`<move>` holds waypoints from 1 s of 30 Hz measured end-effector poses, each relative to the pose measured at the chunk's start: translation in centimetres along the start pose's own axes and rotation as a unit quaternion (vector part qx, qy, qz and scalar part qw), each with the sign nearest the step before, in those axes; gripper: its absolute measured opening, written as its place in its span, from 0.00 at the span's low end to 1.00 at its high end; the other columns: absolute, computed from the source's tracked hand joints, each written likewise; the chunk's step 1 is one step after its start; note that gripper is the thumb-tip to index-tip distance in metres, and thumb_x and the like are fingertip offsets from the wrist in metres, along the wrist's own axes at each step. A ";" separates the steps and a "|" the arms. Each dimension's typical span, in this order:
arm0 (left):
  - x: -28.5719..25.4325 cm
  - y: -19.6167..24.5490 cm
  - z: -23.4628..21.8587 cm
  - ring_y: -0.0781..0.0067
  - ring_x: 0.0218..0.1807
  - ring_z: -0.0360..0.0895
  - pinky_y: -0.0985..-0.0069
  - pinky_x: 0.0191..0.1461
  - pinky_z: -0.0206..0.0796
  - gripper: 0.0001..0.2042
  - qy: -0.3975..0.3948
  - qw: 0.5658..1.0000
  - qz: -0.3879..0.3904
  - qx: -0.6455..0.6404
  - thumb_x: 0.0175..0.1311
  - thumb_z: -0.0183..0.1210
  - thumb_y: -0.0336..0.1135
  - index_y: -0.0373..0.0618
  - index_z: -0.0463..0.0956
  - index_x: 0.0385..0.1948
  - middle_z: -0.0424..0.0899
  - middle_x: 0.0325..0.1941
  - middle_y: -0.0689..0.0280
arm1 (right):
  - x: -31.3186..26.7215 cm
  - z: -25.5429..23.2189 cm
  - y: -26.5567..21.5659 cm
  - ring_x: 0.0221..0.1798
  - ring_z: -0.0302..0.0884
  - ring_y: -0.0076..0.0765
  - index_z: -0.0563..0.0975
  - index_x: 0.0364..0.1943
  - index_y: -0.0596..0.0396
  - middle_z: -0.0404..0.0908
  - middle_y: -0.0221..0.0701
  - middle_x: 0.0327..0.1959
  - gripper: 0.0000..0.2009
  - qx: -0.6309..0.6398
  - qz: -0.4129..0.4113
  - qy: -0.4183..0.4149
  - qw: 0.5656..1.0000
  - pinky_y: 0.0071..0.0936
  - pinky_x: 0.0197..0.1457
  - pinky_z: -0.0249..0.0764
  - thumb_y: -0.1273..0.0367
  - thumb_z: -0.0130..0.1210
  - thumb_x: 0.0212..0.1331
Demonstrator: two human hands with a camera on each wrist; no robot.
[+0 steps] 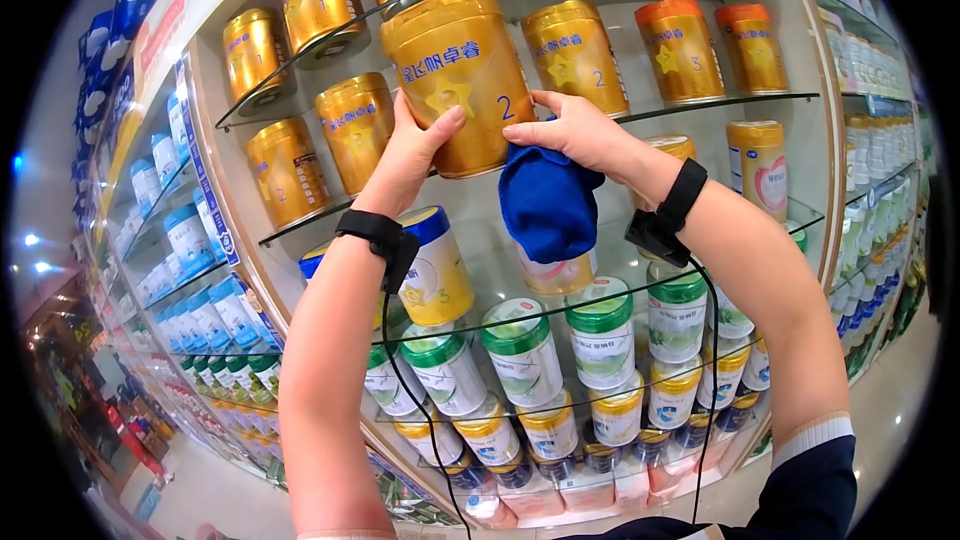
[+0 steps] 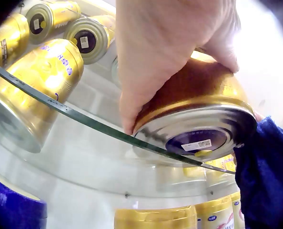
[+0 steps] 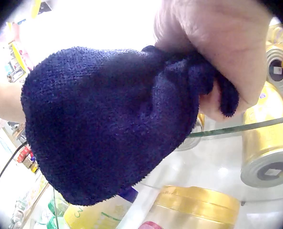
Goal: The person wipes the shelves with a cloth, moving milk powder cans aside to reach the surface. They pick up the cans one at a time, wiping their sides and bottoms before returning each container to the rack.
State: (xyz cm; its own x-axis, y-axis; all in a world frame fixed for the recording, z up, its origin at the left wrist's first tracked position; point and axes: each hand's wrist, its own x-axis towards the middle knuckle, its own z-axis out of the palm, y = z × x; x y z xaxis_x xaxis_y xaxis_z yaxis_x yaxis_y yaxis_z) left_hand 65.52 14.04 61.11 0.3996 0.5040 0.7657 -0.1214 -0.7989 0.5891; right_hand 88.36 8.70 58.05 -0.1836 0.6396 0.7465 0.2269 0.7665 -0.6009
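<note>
A large gold milk powder can (image 1: 466, 60) marked with a 2 is held between both hands in front of a glass shelf. My left hand (image 1: 412, 145) grips its left side, thumb along the front. On the other side my right hand (image 1: 585, 132) holds the can with the thumb on its lower front, and a blue cloth (image 1: 548, 208) hangs from this same hand. The left wrist view shows the can's metal base (image 2: 153, 133) with a small label, close by the shelf edge. In the right wrist view the bunched cloth (image 3: 103, 119) hides most of the can.
More gold cans (image 1: 575, 55) stand on the glass shelf (image 1: 720, 105) to both sides and on the shelf above. Below are a blue-lidded yellow can (image 1: 435, 270) and rows of green-lidded cans (image 1: 600, 340). Black cables (image 1: 712, 370) trail from the wrist cameras.
</note>
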 end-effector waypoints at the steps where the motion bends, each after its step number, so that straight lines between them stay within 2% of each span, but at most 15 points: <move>1: 0.3 -0.2 -0.1 0.62 0.71 0.59 0.61 0.72 0.52 0.47 -0.003 1.000 0.002 0.002 0.55 0.70 0.49 0.47 0.44 0.70 0.61 0.69 0.58 | 0.4 -0.1 0.2 0.48 0.79 0.28 0.70 0.59 0.66 0.81 0.40 0.49 0.36 -0.007 -0.001 0.002 1.000 0.23 0.55 0.73 0.55 0.68 0.51; 9: 2.3 -1.6 -1.5 0.63 0.71 0.59 0.64 0.73 0.51 0.44 -0.038 0.999 -0.025 0.004 0.58 0.67 0.50 0.47 0.47 0.70 0.62 0.69 0.59 | 2.7 -0.4 1.3 0.45 0.80 0.27 0.74 0.55 0.67 0.82 0.37 0.46 0.32 0.006 0.044 -0.024 0.999 0.22 0.52 0.74 0.56 0.68 0.51; 12: 2.4 -1.7 -1.6 0.64 0.71 0.59 0.65 0.72 0.51 0.42 -0.041 0.999 -0.034 0.001 0.61 0.65 0.51 0.45 0.47 0.70 0.62 0.69 0.59 | 2.8 -0.4 0.8 0.50 0.77 0.26 0.71 0.60 0.64 0.80 0.35 0.49 0.32 -0.009 0.064 -0.057 0.996 0.23 0.56 0.71 0.55 0.64 0.56; 15: 2.8 -2.1 -1.7 0.66 0.70 0.59 0.67 0.72 0.52 0.39 -0.035 0.998 -0.047 0.013 0.64 0.62 0.50 0.43 0.48 0.69 0.64 0.69 0.59 | 3.6 -0.4 0.7 0.51 0.77 0.27 0.72 0.59 0.65 0.81 0.36 0.49 0.34 -0.051 0.090 -0.062 0.993 0.24 0.57 0.71 0.53 0.65 0.54; 18: 3.4 -3.3 -2.2 0.68 0.69 0.61 0.70 0.71 0.54 0.38 -0.028 0.999 -0.021 0.032 0.66 0.60 0.49 0.42 0.48 0.69 0.65 0.68 0.59 | 4.2 -0.6 -0.1 0.51 0.77 0.29 0.73 0.58 0.66 0.80 0.36 0.50 0.36 -0.144 0.116 -0.063 0.981 0.25 0.58 0.71 0.51 0.66 0.52; 20: 3.0 -3.1 -1.6 0.68 0.67 0.64 0.71 0.69 0.56 0.38 -0.004 0.998 0.003 0.070 0.67 0.60 0.48 0.40 0.48 0.69 0.67 0.66 0.57 | 5.6 -0.7 0.8 0.47 0.79 0.31 0.78 0.51 0.67 0.83 0.38 0.45 0.34 -0.209 0.097 -0.051 0.972 0.26 0.53 0.73 0.48 0.65 0.51; 24: 2.9 -4.0 -0.2 0.65 0.63 0.69 0.72 0.66 0.60 0.39 0.054 0.988 0.022 0.143 0.68 0.59 0.47 0.32 0.45 0.68 0.70 0.63 0.52 | 6.5 0.1 0.0 0.41 0.82 0.41 0.81 0.42 0.68 0.84 0.45 0.38 0.33 -0.397 0.080 -0.027 0.914 0.32 0.46 0.75 0.44 0.62 0.51; 25: 3.1 -4.7 0.1 0.59 0.61 0.72 0.70 0.63 0.64 0.41 0.083 0.976 0.051 0.195 0.66 0.60 0.46 0.28 0.43 0.68 0.72 0.60 0.46 | 6.5 0.4 -0.4 0.40 0.83 0.44 0.82 0.41 0.68 0.84 0.48 0.37 0.34 -0.444 0.075 -0.020 0.893 0.34 0.44 0.76 0.44 0.61 0.51; 26: 3.2 -5.2 0.2 0.51 0.61 0.74 0.67 0.62 0.66 0.43 0.098 0.960 0.032 0.261 0.64 0.61 0.45 0.27 0.41 0.68 0.73 0.59 0.41 | 6.6 0.7 -0.6 0.40 0.83 0.46 0.82 0.40 0.67 0.84 0.48 0.38 0.33 -0.464 0.074 -0.017 0.883 0.35 0.44 0.76 0.44 0.60 0.51; 28: 2.8 -5.6 0.9 0.43 0.58 0.75 0.63 0.60 0.68 0.44 0.129 0.931 0.038 0.341 0.62 0.62 0.47 0.29 0.42 0.68 0.74 0.57 0.38 | 6.8 1.2 -0.8 0.41 0.83 0.50 0.82 0.39 0.65 0.83 0.49 0.39 0.32 -0.502 0.072 -0.009 0.862 0.38 0.45 0.77 0.43 0.58 0.52; 30: 2.6 -4.8 1.5 0.42 0.56 0.76 0.61 0.58 0.69 0.44 0.140 0.913 -0.003 0.384 0.62 0.61 0.49 0.30 0.43 0.67 0.75 0.57 0.39 | 6.4 1.9 -0.7 0.43 0.83 0.50 0.83 0.39 0.62 0.84 0.46 0.39 0.30 -0.542 0.046 0.017 0.839 0.39 0.46 0.77 0.45 0.56 0.53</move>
State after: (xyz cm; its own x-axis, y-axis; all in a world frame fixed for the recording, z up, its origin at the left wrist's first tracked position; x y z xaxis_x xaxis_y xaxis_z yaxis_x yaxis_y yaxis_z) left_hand 68.56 18.73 59.87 0.1377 0.4876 0.8622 0.5954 -0.7363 0.3213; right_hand 85.23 12.41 62.74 -0.0951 0.6765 0.7303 0.9784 0.1988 -0.0567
